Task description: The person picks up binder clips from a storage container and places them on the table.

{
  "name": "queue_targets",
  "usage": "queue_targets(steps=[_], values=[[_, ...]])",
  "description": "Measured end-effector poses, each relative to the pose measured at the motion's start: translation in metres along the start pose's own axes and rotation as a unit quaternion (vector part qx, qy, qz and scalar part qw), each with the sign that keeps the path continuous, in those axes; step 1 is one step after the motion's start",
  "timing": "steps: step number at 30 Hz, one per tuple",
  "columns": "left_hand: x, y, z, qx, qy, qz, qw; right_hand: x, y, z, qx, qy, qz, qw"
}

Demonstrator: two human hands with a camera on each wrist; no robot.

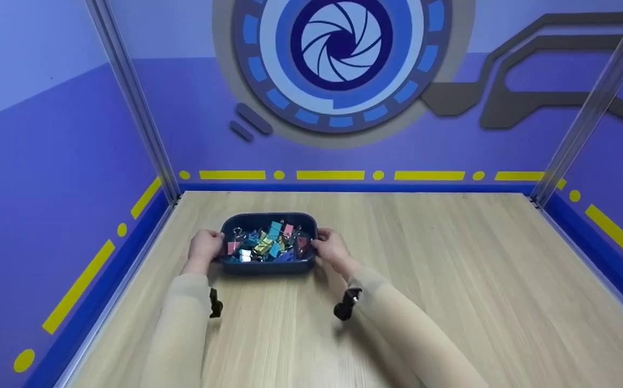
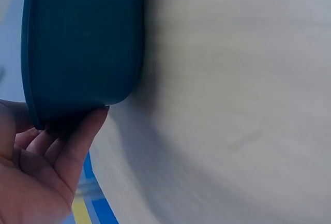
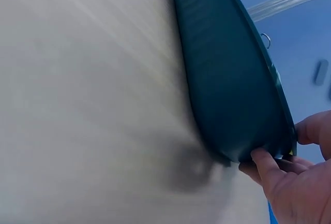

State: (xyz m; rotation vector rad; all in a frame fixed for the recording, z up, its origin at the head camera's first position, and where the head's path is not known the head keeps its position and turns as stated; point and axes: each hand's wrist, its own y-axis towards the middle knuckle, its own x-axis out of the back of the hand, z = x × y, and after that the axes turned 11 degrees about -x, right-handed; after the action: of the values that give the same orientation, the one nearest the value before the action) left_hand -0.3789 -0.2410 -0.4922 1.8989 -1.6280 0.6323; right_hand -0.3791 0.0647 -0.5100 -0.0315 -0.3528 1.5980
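A dark teal plastic bin (image 1: pixel 268 268) full of binder clips (image 1: pixel 265 242) in several colours is held between both hands, left of the table's middle. My left hand (image 1: pixel 205 246) grips its left end, thumb at the rim and fingers against the outer wall. At the opposite end my right hand (image 1: pixel 334 248) holds the bin the same way. In the left wrist view the bin's side (image 2: pixel 85 43) shows close over the table with a shadow beneath. The right wrist view has the bin's long wall (image 3: pixel 227 63) tilted, fingertips under its end.
The wooden table (image 1: pixel 451 280) spreads to the right and in front of the bin. Blue panels with yellow dashes, such as the back wall (image 1: pixel 182 118), enclose it on three sides. Metal posts (image 1: pixel 133 97) stand at the back corners.
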Motion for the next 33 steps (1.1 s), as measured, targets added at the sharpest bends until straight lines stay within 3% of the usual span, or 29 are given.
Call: queue_targets(steps=[10, 23, 33], values=[[-0.033, -0.017, -0.019, 0.001, -0.042, 0.013, 0.999, 0.045, -0.013, -0.017, -0.004, 0.033, -0.006, 0.999], [-0.075, -0.045, -0.05, -0.059, -0.048, -0.009, 0.9971, 0.107, -0.042, -0.038, -0.015, 0.058, 0.004, 0.998], [-0.102, -0.069, -0.071, -0.082, -0.061, -0.011, 0.9947, 0.139, -0.068, -0.055, -0.024, 0.076, -0.03, 0.996]])
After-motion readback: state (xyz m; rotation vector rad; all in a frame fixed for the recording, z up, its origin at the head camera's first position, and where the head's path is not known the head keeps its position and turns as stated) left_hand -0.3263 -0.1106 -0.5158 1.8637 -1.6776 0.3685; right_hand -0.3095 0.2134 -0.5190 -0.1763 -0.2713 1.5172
